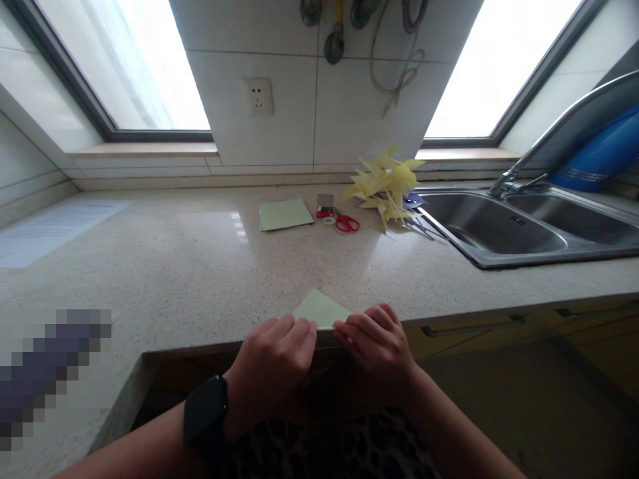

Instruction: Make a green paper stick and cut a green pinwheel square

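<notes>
A pale green sheet of paper, its visible part a triangle pointing away from me, lies at the counter's front edge. My left hand, with a dark watch on the wrist, has its fingers closed on the paper's left side. At the right corner my right hand pinches the same paper with curled fingers. The near edge between the hands looks straight, like a fold. My thumbs are mostly hidden. Farther back lie a stack of pale green paper and red-handled scissors.
Yellow paper pinwheels lie in a bunch beside the steel sink. A small red-and-clear packet and a tape roll sit left of the scissors. A printed sheet lies at the far left of the counter.
</notes>
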`<state>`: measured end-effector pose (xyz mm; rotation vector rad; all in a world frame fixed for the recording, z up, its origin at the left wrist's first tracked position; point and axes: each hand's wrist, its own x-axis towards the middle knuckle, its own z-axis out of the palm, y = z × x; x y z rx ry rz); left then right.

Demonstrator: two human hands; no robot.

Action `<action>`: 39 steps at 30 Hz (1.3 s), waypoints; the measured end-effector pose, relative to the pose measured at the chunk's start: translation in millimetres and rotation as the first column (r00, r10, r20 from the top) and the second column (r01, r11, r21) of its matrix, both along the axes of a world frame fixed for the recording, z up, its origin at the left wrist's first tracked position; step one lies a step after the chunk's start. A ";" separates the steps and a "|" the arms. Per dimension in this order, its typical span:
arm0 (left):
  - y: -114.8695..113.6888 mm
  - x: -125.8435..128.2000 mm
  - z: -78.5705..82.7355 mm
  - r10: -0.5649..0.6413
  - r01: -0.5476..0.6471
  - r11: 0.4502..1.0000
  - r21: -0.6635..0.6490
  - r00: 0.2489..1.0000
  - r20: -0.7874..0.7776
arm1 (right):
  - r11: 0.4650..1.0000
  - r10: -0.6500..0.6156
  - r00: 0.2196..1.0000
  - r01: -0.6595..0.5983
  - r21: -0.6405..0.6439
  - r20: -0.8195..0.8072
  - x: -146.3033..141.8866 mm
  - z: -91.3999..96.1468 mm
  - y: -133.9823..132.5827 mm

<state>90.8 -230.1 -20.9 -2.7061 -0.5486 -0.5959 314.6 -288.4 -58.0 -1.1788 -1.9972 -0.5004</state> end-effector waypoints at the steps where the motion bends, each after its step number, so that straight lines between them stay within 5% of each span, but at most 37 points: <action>1: 0.2 -0.2 0.0 -0.003 0.003 1.000 0.000 1.000 0.002 | 1.000 -0.002 1.000 0.002 0.000 0.002 -0.2 -0.1 -0.3; 17: 5.5 -2.1 1.8 -0.023 0.022 1.000 -0.010 1.000 -0.010 | 0.999 -0.033 0.998 0.032 0.020 0.054 -0.4 -2.5 1.3; 27: -12.4 2.9 -0.2 0.058 -0.055 0.997 0.047 0.997 -0.049 | 0.994 -0.103 0.990 0.098 0.051 0.100 -2.5 -2.2 -2.8; 39: -17.0 4.7 -11.4 0.083 -0.069 0.993 0.092 0.985 -0.154 | 0.980 -0.194 0.979 0.196 -0.033 0.056 -9.4 -9.8 -3.9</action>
